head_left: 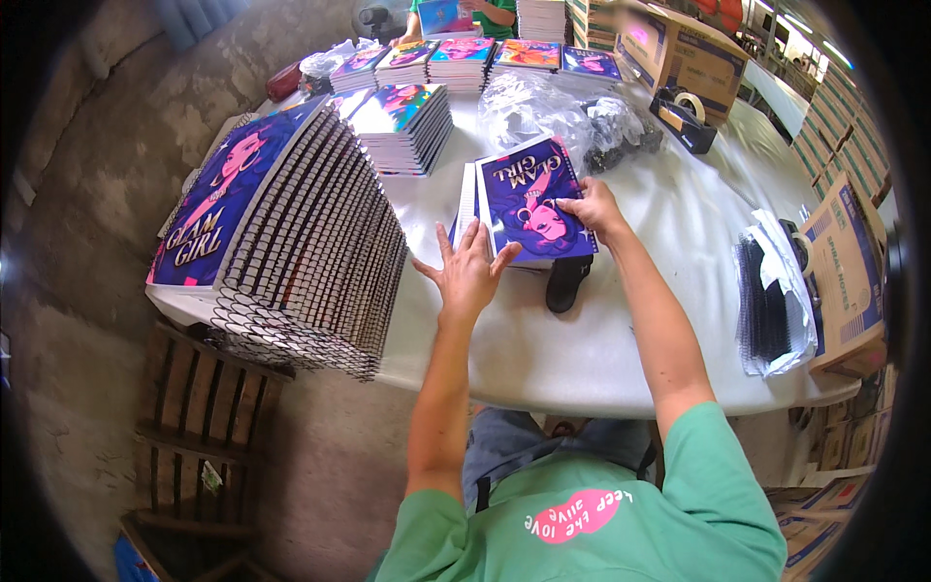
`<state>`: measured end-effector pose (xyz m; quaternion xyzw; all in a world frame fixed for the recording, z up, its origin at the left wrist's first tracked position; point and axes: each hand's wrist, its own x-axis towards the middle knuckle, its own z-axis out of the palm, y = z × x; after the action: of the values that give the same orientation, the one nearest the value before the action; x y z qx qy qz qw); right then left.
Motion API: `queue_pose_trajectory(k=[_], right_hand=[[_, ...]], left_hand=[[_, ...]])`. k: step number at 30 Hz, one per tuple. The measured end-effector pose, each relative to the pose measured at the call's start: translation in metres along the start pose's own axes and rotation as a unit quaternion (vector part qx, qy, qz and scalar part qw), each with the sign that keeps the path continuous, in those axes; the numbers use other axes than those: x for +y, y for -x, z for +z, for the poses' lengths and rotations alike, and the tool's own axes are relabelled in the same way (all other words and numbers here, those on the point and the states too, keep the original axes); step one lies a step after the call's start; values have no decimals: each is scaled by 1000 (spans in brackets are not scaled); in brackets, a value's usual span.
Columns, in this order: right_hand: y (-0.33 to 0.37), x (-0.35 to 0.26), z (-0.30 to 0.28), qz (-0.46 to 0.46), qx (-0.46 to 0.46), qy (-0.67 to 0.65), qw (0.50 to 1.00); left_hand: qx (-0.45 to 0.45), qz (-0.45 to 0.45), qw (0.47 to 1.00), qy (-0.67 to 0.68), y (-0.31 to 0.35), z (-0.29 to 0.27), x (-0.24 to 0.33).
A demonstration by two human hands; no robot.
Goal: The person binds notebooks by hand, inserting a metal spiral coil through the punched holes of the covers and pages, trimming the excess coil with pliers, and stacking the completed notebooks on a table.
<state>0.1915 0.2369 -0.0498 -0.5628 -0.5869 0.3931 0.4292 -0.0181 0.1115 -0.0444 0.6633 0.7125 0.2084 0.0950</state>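
Note:
My right hand [596, 210] grips a purple-covered notebook [529, 199] by its right edge, thumb on top of the cover. The notebook shows upside down to me, with a pink-faced cartoon figure on it. White page edges and part of another purple cover show at its left side. My left hand [465, 267] is spread open, its fingertips at the notebook's lower left edge. From beneath the notebook sticks out a black rounded object [567, 283], perhaps a handle; its rest is hidden. To the left stands a tall stack of spiral notebooks [310, 228] with dark wire bindings.
Behind lie shorter notebook stacks [402, 126], crumpled clear plastic [529, 107], a tape dispenser [687, 121] and a cardboard box [693, 63]. Black spiral coils [761, 301] in white wrapping and another carton [844, 272] stand right. A person in green [497, 15] handles a notebook across the table.

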Motion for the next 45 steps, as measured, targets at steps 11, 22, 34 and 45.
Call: queue_pose_trajectory(k=[11, 22, 34, 45], right_hand=[[125, -134, -76, -256, -86, 111, 956], [207, -42, -89, -119, -152, 17, 981], [223, 29, -52, 19, -83, -87, 993], [193, 38, -118, -234, -295, 34, 926]], left_hand=[[286, 143, 937, 140, 31, -49, 6], [65, 74, 796, 597, 126, 5, 12], [49, -2, 860, 509, 121, 33, 20], [240, 254, 937, -20, 126, 4, 117]])
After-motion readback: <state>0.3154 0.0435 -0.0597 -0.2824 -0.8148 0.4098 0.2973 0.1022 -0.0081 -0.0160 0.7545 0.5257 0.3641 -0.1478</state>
